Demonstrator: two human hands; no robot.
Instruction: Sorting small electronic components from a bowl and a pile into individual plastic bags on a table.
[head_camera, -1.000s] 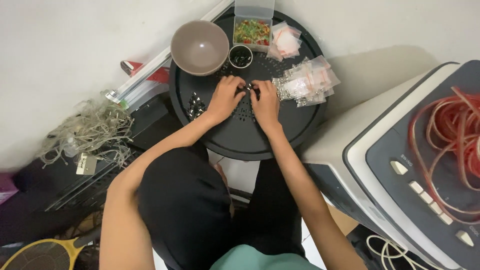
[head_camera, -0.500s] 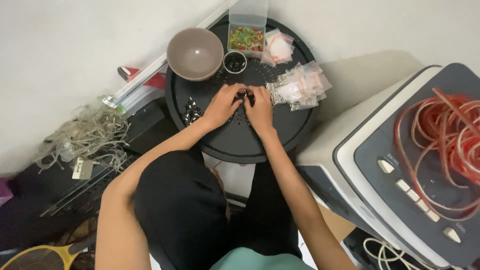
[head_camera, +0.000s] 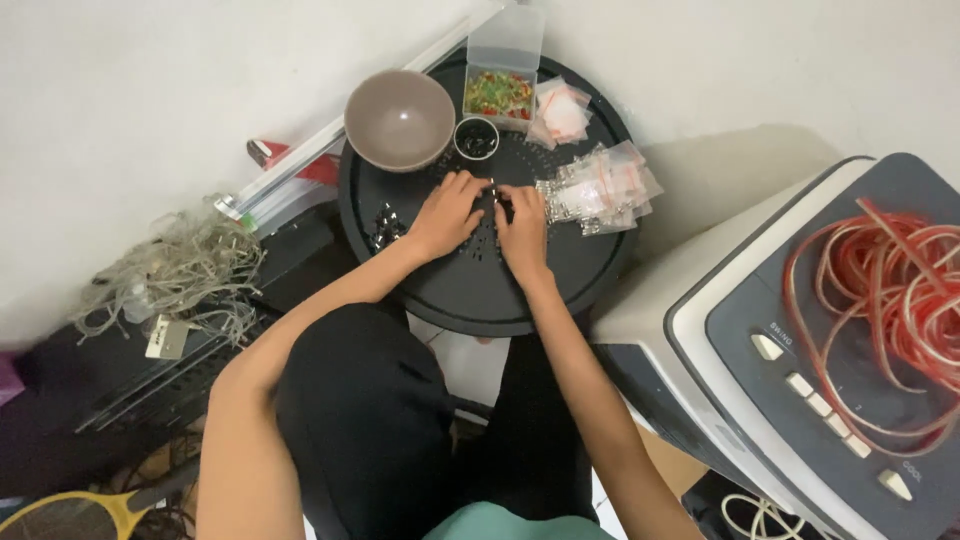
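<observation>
Small dark parts (head_camera: 497, 198) sit pinched between both hands at the middle of the round black bench (head_camera: 470, 290). The left hand (head_camera: 447, 212) and right hand (head_camera: 523, 222) meet fingertip to fingertip, equally near. Clear packets (head_camera: 600, 190) lie just right; a little black cup (head_camera: 477, 139) and brown bowl (head_camera: 399, 119) stand beyond.

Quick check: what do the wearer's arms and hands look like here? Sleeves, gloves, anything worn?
Both arms are bare from the upper arm down: no sleeves show. The left hand and right hand are bare too, with no gloves, and no watch, bracelet or ring can be made out at this size. No cables or markings on either arm. Lower down, dark trousers cover the legs, and a teal-green garment edge shows at the bottom.
</observation>
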